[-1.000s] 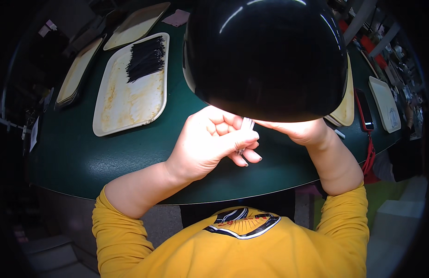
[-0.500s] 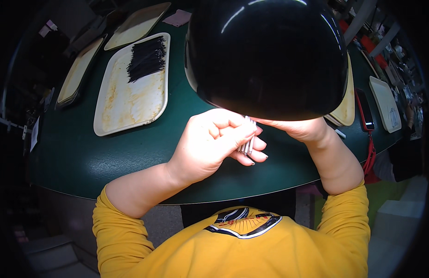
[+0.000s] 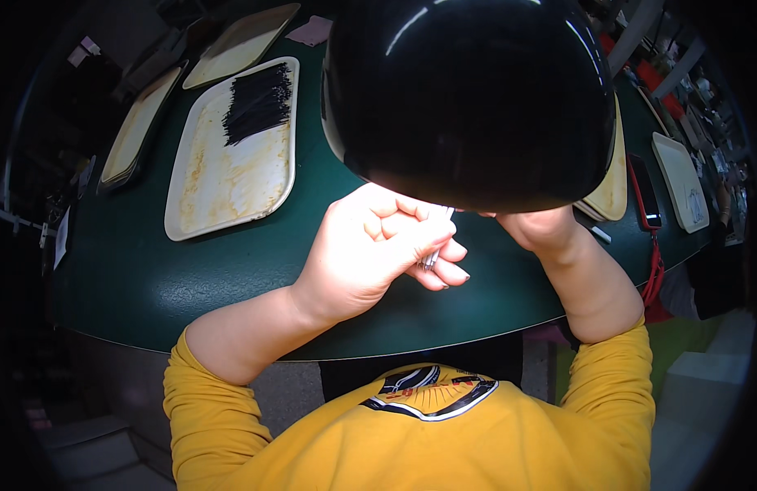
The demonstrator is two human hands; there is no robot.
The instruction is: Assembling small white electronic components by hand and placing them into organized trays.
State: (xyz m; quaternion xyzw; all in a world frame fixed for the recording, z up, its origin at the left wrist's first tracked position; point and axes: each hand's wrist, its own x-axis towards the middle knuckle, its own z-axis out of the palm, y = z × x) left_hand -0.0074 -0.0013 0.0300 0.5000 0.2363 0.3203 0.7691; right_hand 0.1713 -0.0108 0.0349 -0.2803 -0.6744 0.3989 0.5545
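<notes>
My left hand (image 3: 362, 250) is closed around a small bundle of thin whitish rods (image 3: 430, 260), whose lower ends show between the thumb and the fingers. Close by, to the right, my right hand (image 3: 542, 229) reaches in under a large glossy black lamp shade (image 3: 468, 106). The shade hides its fingers and whatever they may hold. Bright light falls on both hands from beneath the shade. To the left lies a stained cream tray (image 3: 223, 184), with a dense row of thin dark strands (image 3: 258, 105) across its far part.
More cream trays stand at the far left (image 3: 141, 123) and back left (image 3: 243, 45), near a pink cloth (image 3: 310, 30). Right of the shade are a tray stack (image 3: 612, 192), a small white piece (image 3: 600, 235), a red-cased phone (image 3: 645, 192) with a red strap (image 3: 655, 278), and another tray (image 3: 681, 184).
My right hand has drawn slightly away from the left, with its fingers still under the shade. My left hand has shifted a little, and less of the rod bundle shows.
</notes>
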